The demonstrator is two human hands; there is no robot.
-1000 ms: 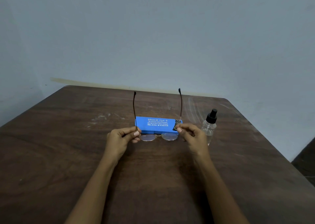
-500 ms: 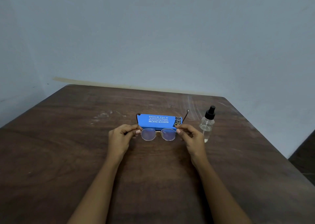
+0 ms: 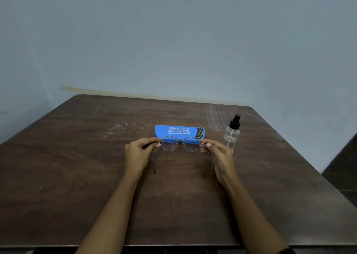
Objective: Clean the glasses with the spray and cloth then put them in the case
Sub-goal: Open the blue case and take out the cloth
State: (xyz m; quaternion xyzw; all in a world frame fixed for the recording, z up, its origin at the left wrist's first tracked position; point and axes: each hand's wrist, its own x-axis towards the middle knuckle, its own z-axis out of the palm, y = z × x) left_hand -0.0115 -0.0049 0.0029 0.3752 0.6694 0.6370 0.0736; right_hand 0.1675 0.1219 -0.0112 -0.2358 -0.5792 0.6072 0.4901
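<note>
I hold a pair of thin-framed glasses upright above the table, lenses facing away and temples pointing back toward me. My left hand pinches the left hinge and my right hand pinches the right hinge. Just behind the lenses lies a shut blue glasses case with white print. A small clear spray bottle with a black nozzle stands to the right of the case, just beyond my right hand. No cloth is in view.
The dark wooden table stands against a pale blue wall. Its right edge runs diagonally, with dark floor beyond it. Bare wood lies on the left and in front of my arms.
The glasses have been turned over: the temples pointed up and away a second ago and now point down toward me, with the lenses raised in front of the case.
</note>
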